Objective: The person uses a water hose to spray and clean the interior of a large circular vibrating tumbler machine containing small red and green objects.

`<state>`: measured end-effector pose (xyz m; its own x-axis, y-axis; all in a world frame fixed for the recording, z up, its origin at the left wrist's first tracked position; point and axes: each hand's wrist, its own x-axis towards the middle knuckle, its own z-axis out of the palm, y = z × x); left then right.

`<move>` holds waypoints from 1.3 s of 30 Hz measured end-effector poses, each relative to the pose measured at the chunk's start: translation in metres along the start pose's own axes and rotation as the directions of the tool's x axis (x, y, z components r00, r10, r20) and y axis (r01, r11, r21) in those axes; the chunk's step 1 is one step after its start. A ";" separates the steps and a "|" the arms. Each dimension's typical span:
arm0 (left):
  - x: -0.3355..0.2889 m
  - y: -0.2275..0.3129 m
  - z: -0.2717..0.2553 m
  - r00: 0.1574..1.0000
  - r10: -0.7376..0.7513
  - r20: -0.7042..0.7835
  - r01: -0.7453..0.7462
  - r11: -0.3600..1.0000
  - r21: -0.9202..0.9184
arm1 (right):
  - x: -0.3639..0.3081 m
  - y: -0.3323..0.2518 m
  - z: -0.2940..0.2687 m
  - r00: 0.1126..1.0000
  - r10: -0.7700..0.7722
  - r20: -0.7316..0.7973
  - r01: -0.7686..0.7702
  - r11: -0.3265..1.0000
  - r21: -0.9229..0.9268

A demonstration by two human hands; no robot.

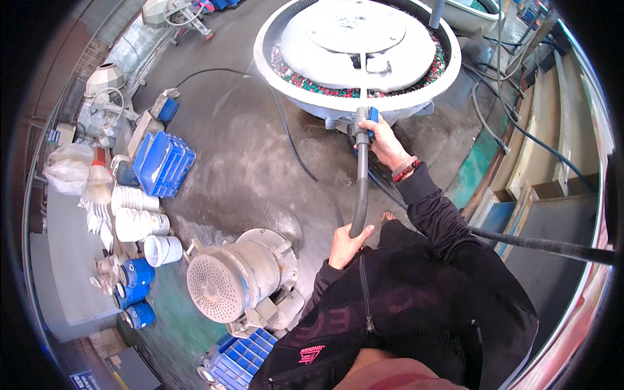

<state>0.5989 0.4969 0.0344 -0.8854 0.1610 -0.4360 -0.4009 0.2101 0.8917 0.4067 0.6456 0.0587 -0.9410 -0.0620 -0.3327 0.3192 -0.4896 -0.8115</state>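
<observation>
My right hand (388, 144) is closed round the upper end of a grey hose (362, 182), at its blue valve lever (372, 120). Lower on the same hose, close to my body, my left hand (348, 246) grips it with the thumb laid along it. The hose end points at a large round white tub (296, 97) in front of me. A pale straight streak, like a water jet, runs from that end over the tub. Red, green and white small pieces (305, 79) fill the tub's ring channel around a wet white domed centre (312, 55).
A perforated metal drum machine (221, 283) stands at lower left, beside a blue crate (244, 357). Farther left are a blue crate stack (166, 162), white buckets (140, 224) and blue barrels (136, 292). Black hoses (286, 127) cross the wet floor. Wooden boards (539, 130) line the right.
</observation>
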 end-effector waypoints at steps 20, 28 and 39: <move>0.056 0.054 0.047 0.959 0.201 0.200 -0.206 0.979 0.003 | 0.026 -0.062 -0.087 0.975 -0.194 -0.111 0.213 0.956 0.201; 0.093 0.059 0.061 0.982 0.028 0.189 0.002 0.987 -0.160 | 0.108 -0.020 -0.098 0.982 0.131 -0.136 -0.109 0.982 0.157; 0.090 0.038 0.057 0.993 -0.073 0.090 0.107 0.883 -0.457 | 0.122 -0.006 -0.009 0.930 0.320 0.183 -0.302 0.946 -0.119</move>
<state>0.5177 0.5745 0.0223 -0.8288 0.2313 -0.5095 -0.5560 -0.2381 0.7964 0.2914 0.6491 0.0187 -0.7935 -0.3732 -0.4807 0.5992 -0.3407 -0.7245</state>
